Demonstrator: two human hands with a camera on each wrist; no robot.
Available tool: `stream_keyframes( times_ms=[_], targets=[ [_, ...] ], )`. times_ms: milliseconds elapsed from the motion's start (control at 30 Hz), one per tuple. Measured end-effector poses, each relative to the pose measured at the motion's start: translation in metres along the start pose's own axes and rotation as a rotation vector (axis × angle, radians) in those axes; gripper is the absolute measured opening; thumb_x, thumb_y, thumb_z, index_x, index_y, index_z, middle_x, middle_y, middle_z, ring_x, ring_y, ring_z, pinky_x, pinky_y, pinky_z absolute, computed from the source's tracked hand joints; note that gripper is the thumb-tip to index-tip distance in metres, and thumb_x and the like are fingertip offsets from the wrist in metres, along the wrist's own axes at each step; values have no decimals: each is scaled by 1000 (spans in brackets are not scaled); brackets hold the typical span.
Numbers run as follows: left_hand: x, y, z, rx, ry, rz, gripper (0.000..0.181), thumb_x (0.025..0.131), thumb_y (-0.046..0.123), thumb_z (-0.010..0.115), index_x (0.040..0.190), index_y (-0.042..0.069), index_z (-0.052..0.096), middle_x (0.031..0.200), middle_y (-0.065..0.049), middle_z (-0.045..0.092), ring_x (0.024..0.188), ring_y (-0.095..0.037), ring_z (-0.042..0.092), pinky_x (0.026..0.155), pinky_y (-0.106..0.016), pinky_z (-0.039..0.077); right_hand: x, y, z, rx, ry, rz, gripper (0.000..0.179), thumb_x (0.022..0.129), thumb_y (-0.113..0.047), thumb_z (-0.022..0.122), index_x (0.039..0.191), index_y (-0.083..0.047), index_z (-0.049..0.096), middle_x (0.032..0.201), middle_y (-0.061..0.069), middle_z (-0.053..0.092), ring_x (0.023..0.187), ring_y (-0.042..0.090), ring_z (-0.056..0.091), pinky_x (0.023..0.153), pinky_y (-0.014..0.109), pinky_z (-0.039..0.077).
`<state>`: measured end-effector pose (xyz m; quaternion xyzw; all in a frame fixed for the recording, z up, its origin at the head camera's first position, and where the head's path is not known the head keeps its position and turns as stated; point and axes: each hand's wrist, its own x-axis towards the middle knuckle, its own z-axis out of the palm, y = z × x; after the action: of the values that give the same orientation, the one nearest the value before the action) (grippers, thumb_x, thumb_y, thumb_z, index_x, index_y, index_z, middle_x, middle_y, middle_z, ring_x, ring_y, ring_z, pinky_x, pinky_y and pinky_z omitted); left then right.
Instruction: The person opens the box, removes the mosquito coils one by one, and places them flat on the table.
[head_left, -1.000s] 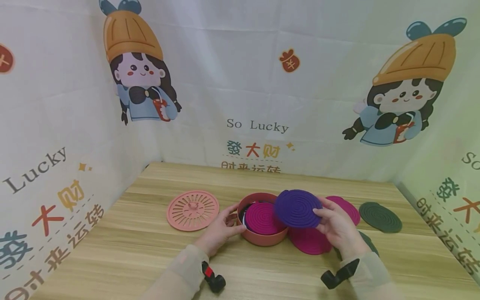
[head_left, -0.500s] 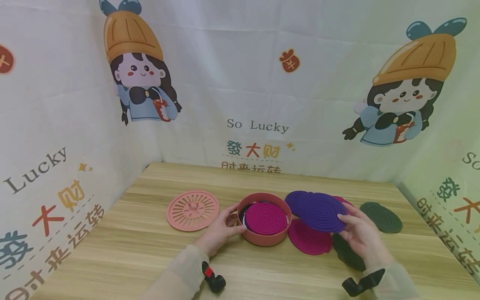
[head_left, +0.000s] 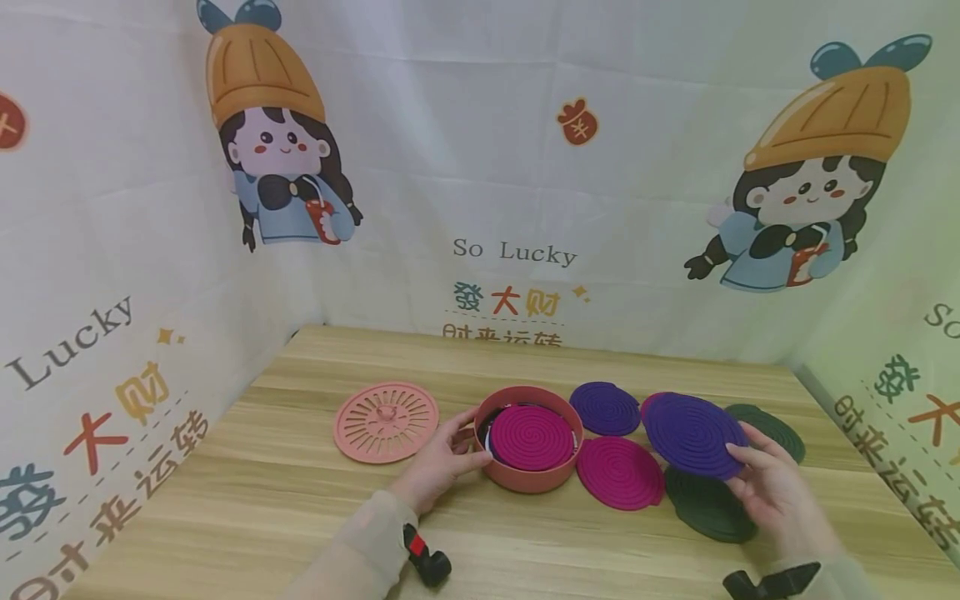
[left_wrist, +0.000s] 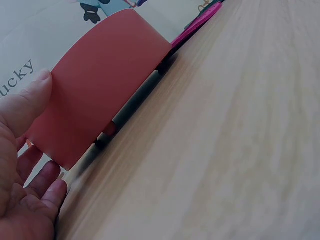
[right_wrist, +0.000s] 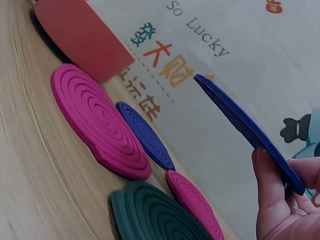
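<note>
Round red box (head_left: 530, 481) stands mid-table, with a magenta spiral coaster (head_left: 530, 437) lying uppermost inside it. My left hand (head_left: 442, 463) holds the box by its left side, thumb against the outer wall in the left wrist view. Raised over the right of the table is a purple spiral coaster (head_left: 694, 435); my right hand (head_left: 772, 493) pinches its right edge between thumb and fingers. Beneath and around it lie a dark green coaster (head_left: 711, 510), a second magenta coaster (head_left: 621, 473) and another purple coaster (head_left: 604, 408). A third magenta coaster (right_wrist: 195, 204) is mostly hidden behind the held one in the head view.
A pink slotted lid (head_left: 386, 422) lies flat left of the box. Another green coaster (head_left: 776, 435) lies far right, partly covered by the held coaster and hand. Printed cloth (head_left: 420, 192) hangs around the wooden table's back and sides.
My right hand has carried the purple coaster rightward from beside the box, uncovering the purple and magenta coasters on the table. My left hand stays on the box.
</note>
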<state>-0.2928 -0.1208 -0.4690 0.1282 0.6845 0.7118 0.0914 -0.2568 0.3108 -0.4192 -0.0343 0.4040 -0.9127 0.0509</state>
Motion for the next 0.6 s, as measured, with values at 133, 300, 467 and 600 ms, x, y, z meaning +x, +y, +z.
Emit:
stream_keyframes(
  times_ms=[133, 300, 467, 600],
  targets=[
    [0, 0, 1, -7, 11, -2, 78, 86, 8, 73, 150, 7, 29, 148, -21, 35, 137, -36, 33, 106, -37, 39, -5, -6, -11, 50, 24, 13, 32, 95, 12, 43, 100, -12, 64, 94, 5, 66, 81, 17, 67, 70, 26, 58],
    [-1, 1, 2, -9, 14, 2, 77, 86, 6, 72, 150, 6, 29, 148, -22, 36, 136, -37, 34, 106, -38, 40, -13, -13, -23, 106, 88, 37, 31, 95, 11, 44, 103, -15, 59, 97, 4, 63, 86, 18, 65, 75, 28, 57],
    [-1, 1, 2, -11, 13, 3, 77, 86, 5, 72, 150, 7, 30, 148, -22, 36, 136, -37, 34, 107, -39, 38, -20, -16, -36, 162, 132, 36, 32, 95, 12, 43, 105, -17, 54, 96, 5, 61, 86, 19, 64, 77, 28, 57],
    [-3, 2, 2, -1, 21, 4, 77, 85, 6, 72, 150, 8, 31, 148, -21, 36, 136, -37, 34, 109, -42, 34, -24, -17, -46, 220, 154, 14, 34, 94, 14, 43, 107, -17, 49, 95, 7, 61, 86, 20, 65, 79, 30, 56]
  ],
)
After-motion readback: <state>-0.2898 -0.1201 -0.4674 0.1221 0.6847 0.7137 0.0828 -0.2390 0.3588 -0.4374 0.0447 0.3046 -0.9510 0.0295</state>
